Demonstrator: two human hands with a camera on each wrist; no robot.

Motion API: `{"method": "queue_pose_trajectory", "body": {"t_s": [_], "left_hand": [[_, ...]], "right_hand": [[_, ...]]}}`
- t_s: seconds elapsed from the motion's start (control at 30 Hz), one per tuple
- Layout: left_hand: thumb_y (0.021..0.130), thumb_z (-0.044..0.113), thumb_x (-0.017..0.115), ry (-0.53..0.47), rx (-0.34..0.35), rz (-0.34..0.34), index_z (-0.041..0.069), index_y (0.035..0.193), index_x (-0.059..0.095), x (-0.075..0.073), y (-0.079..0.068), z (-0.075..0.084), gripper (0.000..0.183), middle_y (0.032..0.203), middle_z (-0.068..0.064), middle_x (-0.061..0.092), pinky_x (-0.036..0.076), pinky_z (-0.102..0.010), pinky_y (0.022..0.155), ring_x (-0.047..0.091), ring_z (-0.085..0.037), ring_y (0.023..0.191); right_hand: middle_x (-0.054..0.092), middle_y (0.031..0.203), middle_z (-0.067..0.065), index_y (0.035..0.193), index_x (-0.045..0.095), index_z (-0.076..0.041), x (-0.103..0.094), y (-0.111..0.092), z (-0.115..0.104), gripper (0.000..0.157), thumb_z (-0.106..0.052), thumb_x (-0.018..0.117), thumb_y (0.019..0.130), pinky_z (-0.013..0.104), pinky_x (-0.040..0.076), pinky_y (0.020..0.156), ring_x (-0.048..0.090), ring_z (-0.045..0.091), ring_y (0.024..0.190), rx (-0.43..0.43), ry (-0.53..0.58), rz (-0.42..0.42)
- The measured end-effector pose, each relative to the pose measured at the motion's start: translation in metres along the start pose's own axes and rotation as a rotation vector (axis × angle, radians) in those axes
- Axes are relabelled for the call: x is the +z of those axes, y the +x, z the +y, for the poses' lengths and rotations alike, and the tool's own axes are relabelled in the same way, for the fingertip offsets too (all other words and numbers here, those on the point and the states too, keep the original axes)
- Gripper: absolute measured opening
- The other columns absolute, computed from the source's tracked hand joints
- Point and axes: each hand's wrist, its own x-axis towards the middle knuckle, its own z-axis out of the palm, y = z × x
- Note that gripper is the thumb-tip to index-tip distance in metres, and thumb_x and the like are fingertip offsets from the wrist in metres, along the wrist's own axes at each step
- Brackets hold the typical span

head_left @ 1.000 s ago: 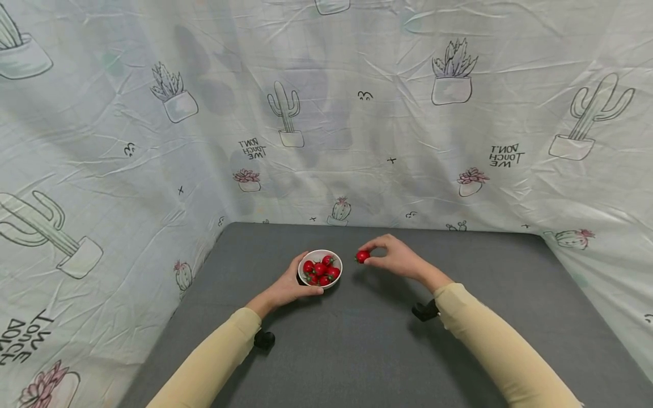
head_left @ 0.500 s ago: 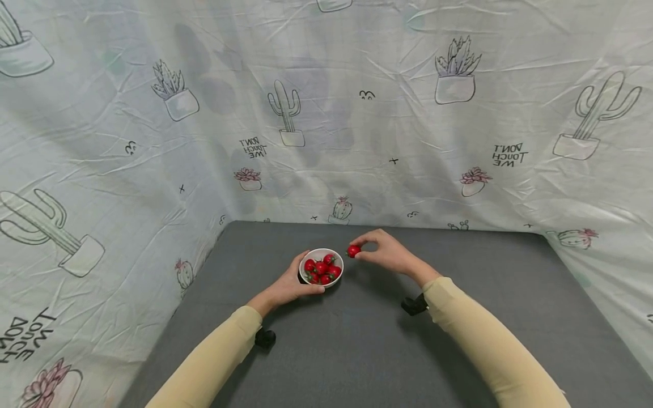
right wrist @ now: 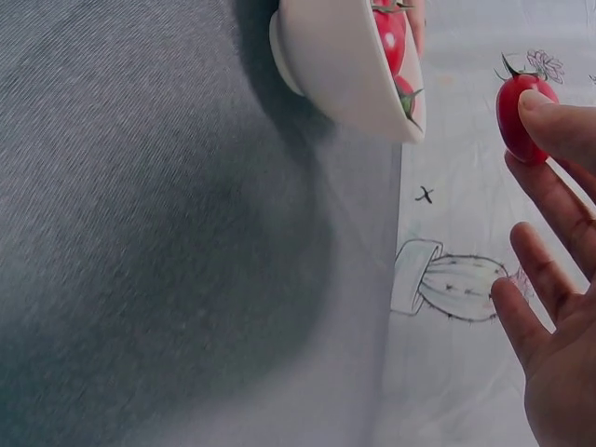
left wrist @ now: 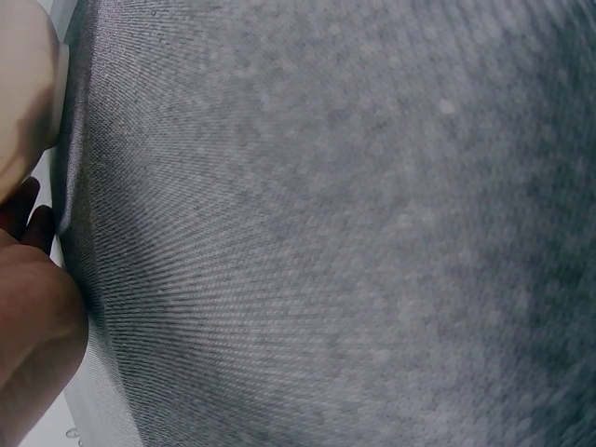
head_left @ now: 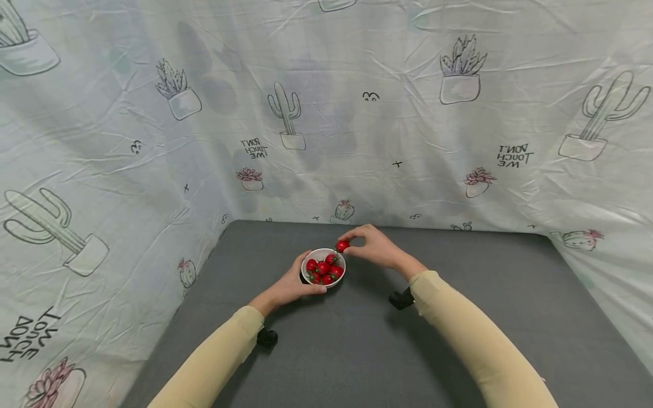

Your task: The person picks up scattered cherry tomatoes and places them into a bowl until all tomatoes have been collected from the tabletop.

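Note:
My left hand (head_left: 289, 285) grips a small white bowl (right wrist: 331, 74) from its left side, thumb along the near wall and fingers round the far one. Several red cherry tomatoes (head_left: 323, 268) with green stems fill it. Between thumb and fingertips, my right hand (head_left: 374, 247) pinches one more cherry tomato (right wrist: 523, 116), its green calyx showing. That tomato (head_left: 342, 246) is at the bowl's far right rim in the head view; the right wrist view shows a gap beside the rim. At the left wrist view's edge, part of the left hand (left wrist: 37, 326) shows with the bowl's outer wall (left wrist: 23, 93).
Beneath the hands lies a dark grey tabletop (head_left: 331, 351). A whitish curtain (head_left: 326, 113) printed with potted cacti hangs behind it and along the left side. Each wrist carries a black camera mount (head_left: 401, 298).
My right hand has moved left with the pinched cherry tomato, from right of the bowl to its far right rim. The left hand keeps its grip on the bowl.

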Motion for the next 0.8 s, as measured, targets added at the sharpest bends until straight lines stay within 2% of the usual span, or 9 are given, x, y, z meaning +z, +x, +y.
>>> {"method": "queue_pose_trajectory", "body": {"t_s": [0.33,0.6,0.8], "left_hand": [[0.081,0.040,0.089,-0.020,0.002,-0.015,0.017,0.163,0.012,-0.002,0.000,-0.001,0.115,0.161,-0.011,0.029,0.029,-0.057,0.114,0.034,-0.030,0.144],[0.082,0.038,0.088,-0.028,-0.003,-0.024,0.018,0.164,0.011,-0.003,0.000,0.000,0.113,0.162,-0.010,0.028,0.029,-0.058,0.115,0.033,-0.030,0.145],[0.083,0.034,0.088,-0.040,0.012,-0.022,0.018,0.164,0.013,-0.003,0.000,-0.002,0.111,0.161,-0.011,0.029,0.030,-0.058,0.114,0.034,-0.030,0.145]], "right_hand": [[0.068,0.119,-0.012,0.127,0.073,-0.023,0.010,0.013,-0.011,0.029,-0.029,0.072,0.098,0.049,0.042,0.100,0.047,0.022,0.122,-0.008,0.015,-0.033],[0.067,0.122,-0.010,0.129,0.072,-0.020,0.015,0.024,-0.014,0.032,-0.030,0.072,0.099,0.053,0.038,0.107,0.043,0.022,0.130,-0.009,0.017,-0.032],[0.067,0.121,-0.009,0.128,0.073,-0.023,0.022,0.033,-0.014,0.030,-0.030,0.072,0.099,0.053,0.038,0.106,0.042,0.023,0.131,0.004,0.021,-0.035]]}}
